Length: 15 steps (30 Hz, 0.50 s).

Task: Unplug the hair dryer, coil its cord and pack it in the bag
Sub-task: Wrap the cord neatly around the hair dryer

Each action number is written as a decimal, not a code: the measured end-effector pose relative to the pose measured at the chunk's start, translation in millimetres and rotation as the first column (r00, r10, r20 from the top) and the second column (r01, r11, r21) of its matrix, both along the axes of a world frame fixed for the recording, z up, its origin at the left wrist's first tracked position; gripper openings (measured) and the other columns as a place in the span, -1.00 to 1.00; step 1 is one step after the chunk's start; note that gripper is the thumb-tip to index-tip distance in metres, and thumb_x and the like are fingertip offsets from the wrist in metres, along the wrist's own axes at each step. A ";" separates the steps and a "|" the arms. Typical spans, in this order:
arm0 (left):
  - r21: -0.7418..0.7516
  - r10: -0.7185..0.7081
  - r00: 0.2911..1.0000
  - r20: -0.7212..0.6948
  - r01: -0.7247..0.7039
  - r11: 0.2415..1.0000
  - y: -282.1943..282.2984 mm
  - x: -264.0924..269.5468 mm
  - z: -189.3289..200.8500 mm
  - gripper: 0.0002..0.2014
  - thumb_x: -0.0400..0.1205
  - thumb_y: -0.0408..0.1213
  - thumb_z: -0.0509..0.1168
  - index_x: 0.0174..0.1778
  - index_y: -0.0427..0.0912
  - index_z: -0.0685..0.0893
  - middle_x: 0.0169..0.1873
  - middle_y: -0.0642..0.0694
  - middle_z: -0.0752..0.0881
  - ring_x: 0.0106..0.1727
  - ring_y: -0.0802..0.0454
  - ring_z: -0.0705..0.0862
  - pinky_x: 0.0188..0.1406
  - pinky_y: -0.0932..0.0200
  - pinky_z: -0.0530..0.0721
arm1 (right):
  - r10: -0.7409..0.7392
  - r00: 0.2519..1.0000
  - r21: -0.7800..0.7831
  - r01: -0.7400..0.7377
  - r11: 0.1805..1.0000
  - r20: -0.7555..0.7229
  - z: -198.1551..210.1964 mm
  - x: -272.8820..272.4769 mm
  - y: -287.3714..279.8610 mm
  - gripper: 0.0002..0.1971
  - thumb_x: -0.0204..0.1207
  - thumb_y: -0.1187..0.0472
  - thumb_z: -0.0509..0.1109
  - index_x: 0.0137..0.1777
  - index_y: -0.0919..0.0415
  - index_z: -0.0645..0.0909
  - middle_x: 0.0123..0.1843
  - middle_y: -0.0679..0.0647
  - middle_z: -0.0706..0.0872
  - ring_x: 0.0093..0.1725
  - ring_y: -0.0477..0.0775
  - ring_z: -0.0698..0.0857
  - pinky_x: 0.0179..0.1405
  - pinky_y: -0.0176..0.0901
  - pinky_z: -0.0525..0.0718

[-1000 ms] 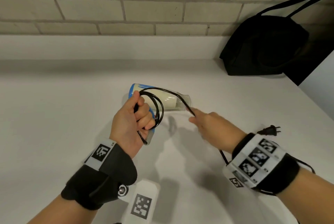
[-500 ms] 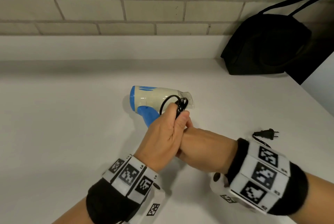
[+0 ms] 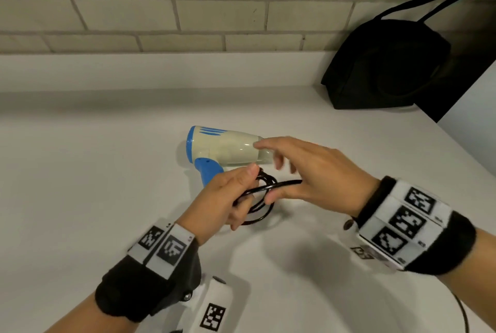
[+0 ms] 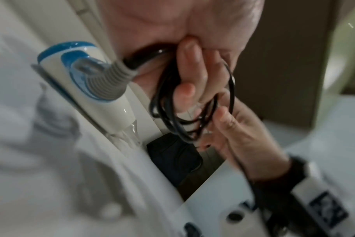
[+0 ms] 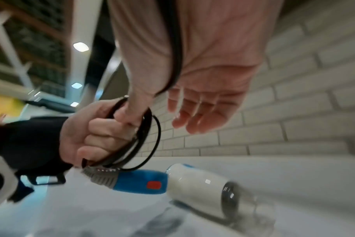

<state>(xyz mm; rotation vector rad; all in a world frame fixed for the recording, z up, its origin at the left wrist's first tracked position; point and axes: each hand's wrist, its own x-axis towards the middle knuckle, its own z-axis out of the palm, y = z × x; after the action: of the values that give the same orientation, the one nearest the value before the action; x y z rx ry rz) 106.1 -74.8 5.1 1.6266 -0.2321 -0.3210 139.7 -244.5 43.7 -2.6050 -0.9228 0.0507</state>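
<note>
The cream and blue hair dryer (image 3: pixel 225 148) lies on its side on the white counter (image 3: pixel 80 185), nozzle to the right. My left hand (image 3: pixel 228 203) hovers just in front of its blue handle and grips several loops of the black cord (image 3: pixel 261 198). In the left wrist view its fingers (image 4: pixel 188 80) curl round the coil (image 4: pixel 166 112). My right hand (image 3: pixel 303 171) is next to it with fingers straight, its thumb reaching into the coil; the cord (image 5: pixel 175 48) runs across its palm (image 5: pixel 213 72). The black bag (image 3: pixel 389 64) leans on the wall at the back right. The plug is hidden.
A brick wall (image 3: pixel 214 10) rises behind a low white ledge (image 3: pixel 161 72). The counter's right edge (image 3: pixel 467 131) runs diagonally below the bag. A stretch of cord (image 3: pixel 463 311) trails past my right forearm at the bottom right.
My right hand has come out from under the left and swung up and to the right, fingers spread, drawing cord across the coil. The plug on the counter has left the view.
</note>
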 end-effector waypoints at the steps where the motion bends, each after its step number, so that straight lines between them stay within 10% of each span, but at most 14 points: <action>1: -0.067 -0.051 0.999 -0.010 0.050 0.997 2.0 1.9 0.2 -0.39 0.42 0.37 0.12 -0.72 -0.06 0.53 -0.91 0.09 0.27 -0.78 0.20 0.19 -0.69 0.44 0.35 | 0.066 0.993 0.150 -0.050 0.987 -0.103 -6.4 3.6 3.4 -0.34 0.28 -0.17 0.45 0.38 -0.12 0.35 -0.03 -0.28 0.46 -0.15 -0.40 0.48 -0.24 -0.49 0.47; 6: -0.277 -0.095 0.991 -0.090 0.067 0.958 8.9 8.7 -0.2 -0.59 0.27 0.25 0.42 -0.58 -0.03 0.58 -0.86 0.17 0.30 -0.81 0.29 0.21 -0.72 0.40 0.42 | 0.236 0.815 0.551 0.118 0.826 -0.529 -29.8 10.9 22.3 -0.80 0.38 0.22 0.36 -0.10 0.37 0.56 -0.25 0.09 0.65 -0.19 -0.02 0.62 -0.08 -0.21 0.60; 11: -0.218 0.030 0.977 -0.210 -0.077 0.973 0.9 8.8 -7.8 -0.51 0.54 0.18 0.03 -0.66 0.01 0.44 -0.80 0.13 0.30 -0.73 0.20 0.31 -0.38 0.23 0.53 | 0.153 0.798 0.562 0.260 0.785 -0.583 -38.6 14.0 27.4 -0.85 0.57 0.26 0.20 -0.21 0.12 0.52 -0.58 -0.03 0.66 -0.57 -0.09 0.63 -0.50 -0.33 0.62; 15: -0.331 0.051 0.946 -0.321 -0.163 0.929 -5.5 8.2 2.2 -0.59 0.49 0.09 0.05 -0.56 -0.11 0.22 -0.84 0.13 0.20 -0.81 0.22 0.17 -0.65 0.38 0.51 | 0.166 0.773 0.601 0.320 0.732 -0.613 -38.0 9.7 31.5 -0.85 0.60 0.26 0.14 -0.17 0.29 0.44 -0.67 0.00 0.61 -0.70 -0.11 0.63 -0.79 -0.29 0.54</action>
<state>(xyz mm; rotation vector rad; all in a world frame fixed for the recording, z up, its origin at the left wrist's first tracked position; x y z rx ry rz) 114.3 -80.3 7.3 1.2066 0.0390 -0.4174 149.4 -213.0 5.7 -1.7190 -0.4331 0.4562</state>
